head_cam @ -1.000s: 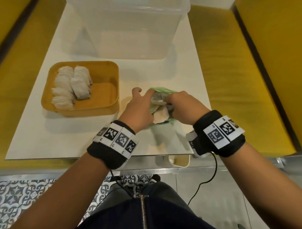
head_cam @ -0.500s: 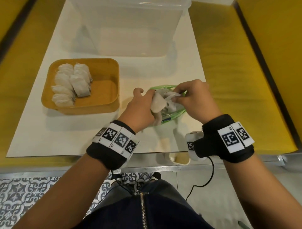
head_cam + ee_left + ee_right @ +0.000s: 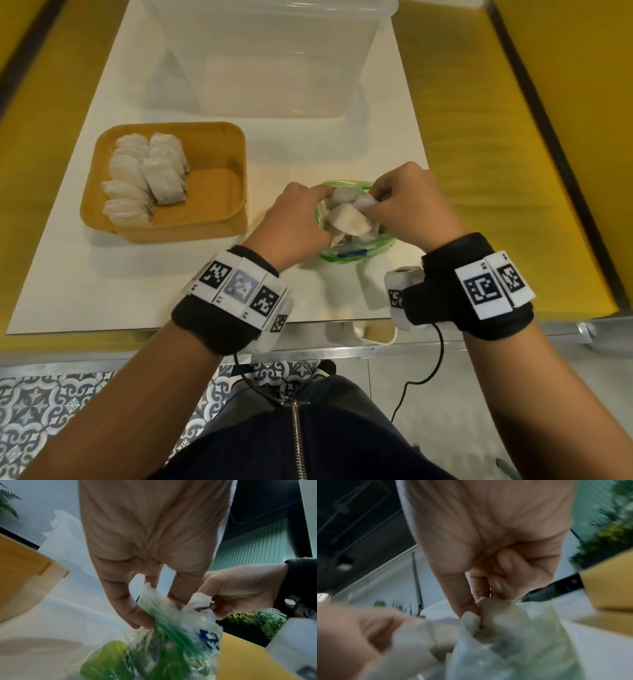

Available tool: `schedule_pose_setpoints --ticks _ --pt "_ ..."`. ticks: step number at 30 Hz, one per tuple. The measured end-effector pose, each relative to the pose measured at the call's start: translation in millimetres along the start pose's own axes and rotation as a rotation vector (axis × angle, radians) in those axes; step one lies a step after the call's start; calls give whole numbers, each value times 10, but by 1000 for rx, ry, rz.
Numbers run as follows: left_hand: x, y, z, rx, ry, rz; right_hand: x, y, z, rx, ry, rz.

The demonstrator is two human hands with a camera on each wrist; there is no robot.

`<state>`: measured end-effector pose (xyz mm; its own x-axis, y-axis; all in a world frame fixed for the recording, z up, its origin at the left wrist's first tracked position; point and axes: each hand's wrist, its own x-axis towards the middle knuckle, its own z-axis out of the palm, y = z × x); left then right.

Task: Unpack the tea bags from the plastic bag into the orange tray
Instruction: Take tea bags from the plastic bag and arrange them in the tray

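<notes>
A clear plastic bag [image 3: 356, 251] with a green zip rim stands on the white table, right of the orange tray [image 3: 212, 219]. White tea bags [image 3: 347, 219] stick out of its mouth. My left hand [image 3: 294, 219] grips the bag's left rim; in the left wrist view its fingers [image 3: 135, 614] pinch the green edge of the bag [image 3: 171, 635]. My right hand [image 3: 407, 202] pinches a tea bag at the bag's mouth, and the right wrist view shows the tea bag [image 3: 489, 608] caught between thumb and fingers. Several tea bags [image 3: 147, 178] lie in rows in the tray's left half.
A large clear plastic bin [image 3: 270, 54] stands at the back of the table [image 3: 102, 291]. Yellow surfaces [image 3: 496, 137] flank the table on both sides. A small cup [image 3: 375, 330] sits below the table's near edge. The tray's right half [image 3: 212, 192] is bare.
My right hand rose from low beside the bag to its mouth and took hold of a tea bag, now lifted part way out. My left hand kept its grip on the bag.
</notes>
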<state>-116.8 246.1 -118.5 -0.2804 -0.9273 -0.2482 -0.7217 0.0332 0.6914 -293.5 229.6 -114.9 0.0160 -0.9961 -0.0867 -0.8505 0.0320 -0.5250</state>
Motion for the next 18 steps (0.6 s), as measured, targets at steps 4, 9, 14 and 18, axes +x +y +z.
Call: schedule_pose_setpoints --ticks 4,9,14,18 --pt "-23 25 -26 -8 29 -9 -2 -42 -115 66 70 4" --pt "-2 24 -43 0 35 7 -12 -131 -265 190 122 -18" --pt "28 6 -67 -9 38 6 12 -117 -389 335 83 -16" --pt "65 -19 -55 -77 50 19 14 -78 -416 516 80 29"
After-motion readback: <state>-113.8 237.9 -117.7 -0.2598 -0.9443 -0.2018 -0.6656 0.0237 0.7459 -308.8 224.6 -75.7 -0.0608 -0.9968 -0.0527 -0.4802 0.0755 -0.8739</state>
